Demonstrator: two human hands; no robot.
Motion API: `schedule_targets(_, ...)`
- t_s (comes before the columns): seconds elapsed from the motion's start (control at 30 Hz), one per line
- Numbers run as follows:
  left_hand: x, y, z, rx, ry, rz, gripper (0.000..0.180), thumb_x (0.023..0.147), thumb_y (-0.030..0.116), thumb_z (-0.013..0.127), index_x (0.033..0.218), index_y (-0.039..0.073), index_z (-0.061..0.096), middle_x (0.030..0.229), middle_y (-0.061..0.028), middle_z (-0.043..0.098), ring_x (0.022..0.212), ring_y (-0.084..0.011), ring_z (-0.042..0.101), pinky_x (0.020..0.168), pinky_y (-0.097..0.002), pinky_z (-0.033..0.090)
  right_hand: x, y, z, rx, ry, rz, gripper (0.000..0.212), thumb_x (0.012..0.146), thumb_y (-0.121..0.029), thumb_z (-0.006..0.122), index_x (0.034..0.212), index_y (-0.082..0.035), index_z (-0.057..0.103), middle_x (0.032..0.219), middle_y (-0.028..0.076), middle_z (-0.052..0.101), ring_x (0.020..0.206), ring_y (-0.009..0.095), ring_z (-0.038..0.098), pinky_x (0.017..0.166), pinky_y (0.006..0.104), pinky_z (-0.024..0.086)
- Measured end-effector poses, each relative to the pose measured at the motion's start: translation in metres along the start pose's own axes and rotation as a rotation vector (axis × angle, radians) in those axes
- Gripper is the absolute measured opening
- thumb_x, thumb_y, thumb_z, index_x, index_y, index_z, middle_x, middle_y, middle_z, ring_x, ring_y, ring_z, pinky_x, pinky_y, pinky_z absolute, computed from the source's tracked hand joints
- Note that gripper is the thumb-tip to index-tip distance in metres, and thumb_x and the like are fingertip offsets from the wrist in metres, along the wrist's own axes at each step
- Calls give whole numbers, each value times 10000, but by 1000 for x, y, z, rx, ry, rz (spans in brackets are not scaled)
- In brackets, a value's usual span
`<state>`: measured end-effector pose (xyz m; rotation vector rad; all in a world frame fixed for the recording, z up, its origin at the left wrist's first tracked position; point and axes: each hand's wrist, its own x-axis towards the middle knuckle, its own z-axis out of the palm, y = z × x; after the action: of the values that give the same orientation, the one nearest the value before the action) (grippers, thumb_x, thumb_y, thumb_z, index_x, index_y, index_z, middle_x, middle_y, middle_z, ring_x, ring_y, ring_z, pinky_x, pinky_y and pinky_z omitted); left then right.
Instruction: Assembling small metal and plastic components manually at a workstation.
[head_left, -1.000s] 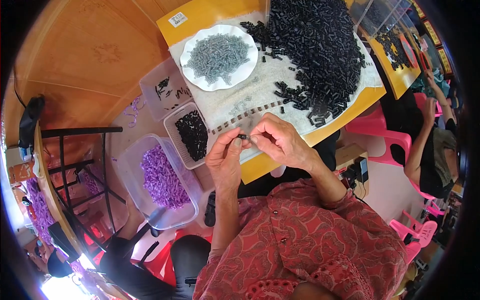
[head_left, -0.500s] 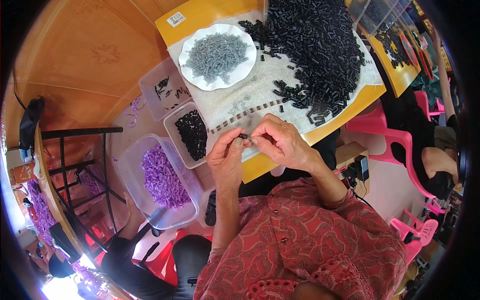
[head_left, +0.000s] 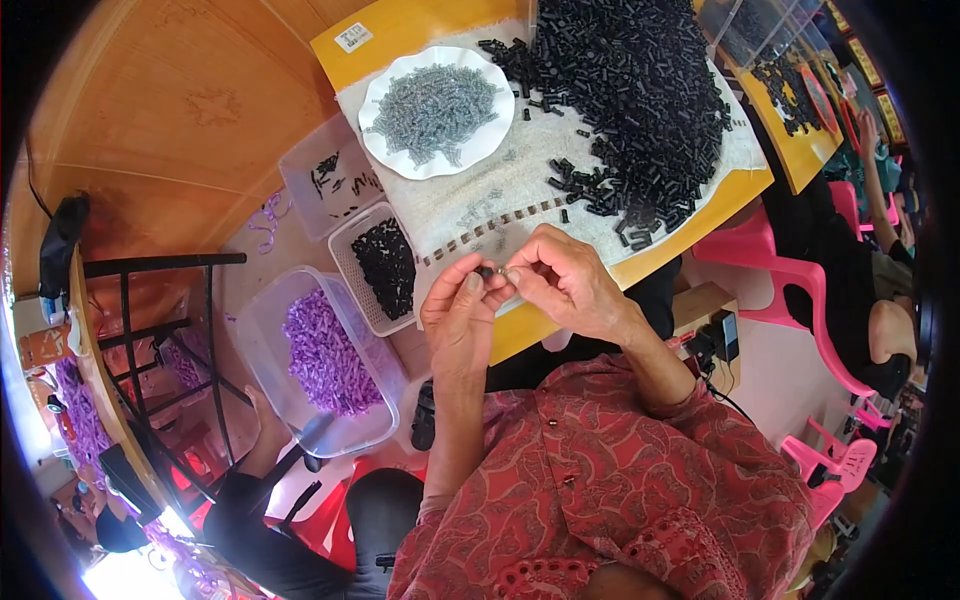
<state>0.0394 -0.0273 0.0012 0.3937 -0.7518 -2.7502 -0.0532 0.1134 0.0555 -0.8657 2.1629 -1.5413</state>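
My left hand [head_left: 460,308] is closed, with a small black cylindrical part [head_left: 487,271] pinched between thumb and fingertips. My right hand [head_left: 568,288] meets it from the right. Its thumb and index finger are pressed together at the part's end, on a tiny piece too small to make out. Both hands hover over the near edge of a white cloth [head_left: 440,200]. Just beyond them, a row of small brown-grey pieces [head_left: 500,220] runs across the cloth. A white scalloped plate [head_left: 377,150] holds a heap of small grey spring-like pieces [head_left: 435,110].
A large pile of black cylindrical parts [head_left: 635,100] covers the table's far right. To the left stand a white basket of black pieces [head_left: 385,265] and a clear bin [head_left: 385,425] of purple parts. Pink chairs [head_left: 800,270] and other people are at the right.
My hands have shifted slightly, and the black part has turned so that less of it shows between my fingers. At the far right, another person's arm has moved.
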Motion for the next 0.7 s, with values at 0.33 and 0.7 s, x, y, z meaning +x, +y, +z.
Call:
schedule_targets(0.33, 0, 4, 5, 89, 131, 134, 253, 929, -19, 559, 1178, -20, 605, 1073, -156, 654, 904, -242, 669, 829, -413, 577, -1, 0, -1, -4, 16, 33, 110, 874, -114, 648, 908, -18, 608, 792, 83, 550, 666, 199, 577, 579, 318, 457)
schedule_targets(0.7, 0, 3, 1, -22, 51, 61, 247, 906, -37, 577, 1147, -13, 628, 1077, -149, 661, 866, -180, 638, 785, -336, 529, -1, -1, -2, -6, 8, 34, 109, 874, -113, 650, 899, -18, 602, 782, 81, 545, 658, 198, 575, 573, 322, 451)
